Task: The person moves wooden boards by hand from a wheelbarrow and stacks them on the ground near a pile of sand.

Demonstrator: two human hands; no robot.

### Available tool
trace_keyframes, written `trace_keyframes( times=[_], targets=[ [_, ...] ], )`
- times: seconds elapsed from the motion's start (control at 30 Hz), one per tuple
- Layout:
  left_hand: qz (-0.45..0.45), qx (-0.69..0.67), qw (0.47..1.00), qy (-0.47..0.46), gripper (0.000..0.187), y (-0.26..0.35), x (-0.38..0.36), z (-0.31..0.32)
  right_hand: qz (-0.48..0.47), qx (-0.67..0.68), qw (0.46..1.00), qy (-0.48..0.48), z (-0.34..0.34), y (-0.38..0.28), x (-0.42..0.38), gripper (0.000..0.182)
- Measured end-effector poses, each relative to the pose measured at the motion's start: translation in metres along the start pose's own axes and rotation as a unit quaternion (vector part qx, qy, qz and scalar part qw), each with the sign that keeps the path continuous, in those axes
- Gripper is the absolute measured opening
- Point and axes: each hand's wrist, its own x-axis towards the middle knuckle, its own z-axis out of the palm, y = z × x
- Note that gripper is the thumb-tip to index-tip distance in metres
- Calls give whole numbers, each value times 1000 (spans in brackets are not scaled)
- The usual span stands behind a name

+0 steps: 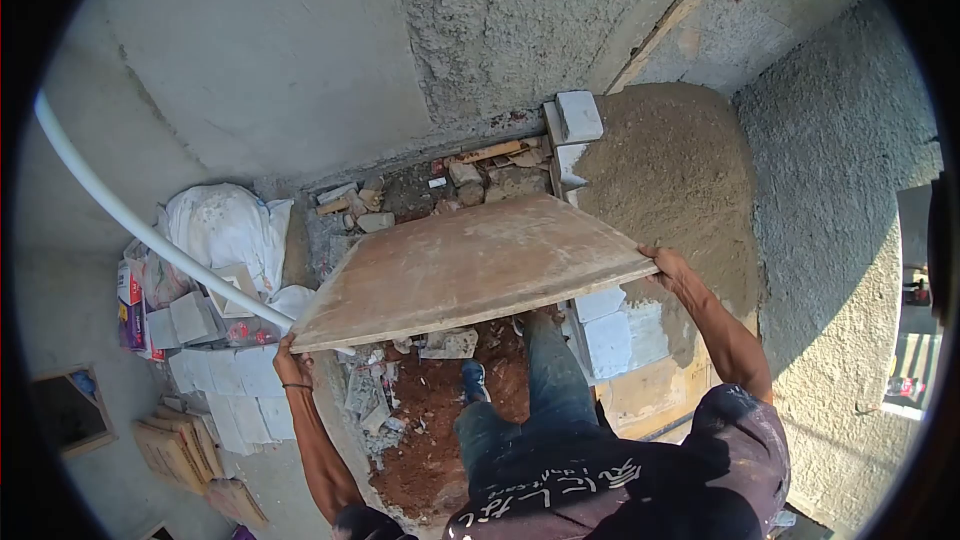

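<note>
A large, flat wooden board (480,260) is held out in front of my body, tilted, its near edge running between my two hands. My left hand (292,365) grips the near left corner, fingers closed on the edge. At the near right corner my right hand (668,266) is closed on the board as well. Below the board are my legs and one shoe (474,380) on reddish soil. The board hides part of the ground and rubble beneath it.
Grey-brown sand or mortar (675,165) is heaped at right behind white blocks (578,118). A white pipe (130,205) arcs across the left, near a white sack (220,225) and stacked blocks (235,370). Broken rubble (465,180) lies along the wall (270,50).
</note>
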Motion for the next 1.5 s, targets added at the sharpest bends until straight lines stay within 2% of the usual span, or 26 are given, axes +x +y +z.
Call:
trace_keyframes(
  times=[0.07,0.17,0.2,0.23,0.3,0.33,0.37,0.43,0.47,0.5,0.57,0.63,0.7,0.77,0.83,0.9,0.93,1.0,1.03,1.13,1.23,1.3,1.37,1.47,1.5],
  targets=[
    [45,-8,998,-34,19,-15,24,25,-21,-5,999,30,2,-5,32,28],
    [41,-48,995,-74,18,-53,68,58,-49,32,996,72,15,6,94,31],
    [21,-44,993,-104,17,-71,90,62,-83,43,995,29,6,29,136,34],
    [15,-43,994,-103,17,-87,103,67,-79,40,996,33,-3,45,169,34],
    [-55,-22,984,-166,16,-117,116,69,-88,79,993,20,-17,68,214,34],
    [-56,15,977,-207,16,-137,115,58,-71,68,995,26,-23,88,222,34],
    [-72,15,978,-197,16,-156,111,56,-66,80,994,32,-22,104,227,34],
    [-93,23,992,-84,16,-192,99,66,-59,83,994,40,-23,118,242,34],
    [-128,33,980,-151,25,-226,122,37,-66,55,996,35,-26,122,249,36],
    [-131,37,978,-157,25,-250,130,39,-76,32,996,28,-27,126,258,37],
    [-96,-101,986,-88,29,-282,134,42,-43,0,999,26,-20,123,265,38],
    [-101,-87,988,-82,32,-279,132,37,-85,56,994,28,-21,138,269,39],
    [-83,-62,989,-107,32,-254,132,58,-71,61,995,38,-38,152,269,38],
    [-85,-36,988,-126,29,-249,129,50,-61,76,995,27,-37,157,282,38],
    [-96,-15,984,-147,29,-257,136,43,-45,59,997,22,-38,142,266,36],
    [-108,-21,984,-137,29,-262,152,38,-121,1,992,30,-27,127,250,34],
    [-136,-19,981,-133,30,-263,151,33,-101,-1,994,30,-31,127,247,34],
    [-134,-20,987,-91,27,-263,141,61,-44,-44,998,34,-40,127,251,34],
    [-145,-33,981,-124,24,-270,151,52,-41,-26,998,45,-42,137,258,34],
    [-148,-48,981,-112,21,-289,175,38,-26,-10,999,26,-29,147,280,35],
    [-139,-60,986,-74,22,-288,180,41,-31,-29,999,-24,-26,148,282,45],
    [-131,-66,986,-79,23,-283,179,44,-46,-86,995,-3,-30,144,282,48],
    [-124,-83,985,-91,24,-277,175,49,-56,-95,994,-8,-29,136,281,51],
    [-136,-124,980,-73,24,-258,166,58,-52,-99,993,42,-17,129,274,52],
    [-132,-126,980,-75,24,-257,167,58,-84,-164,981,56,-12,125,272,51]
  ],
)
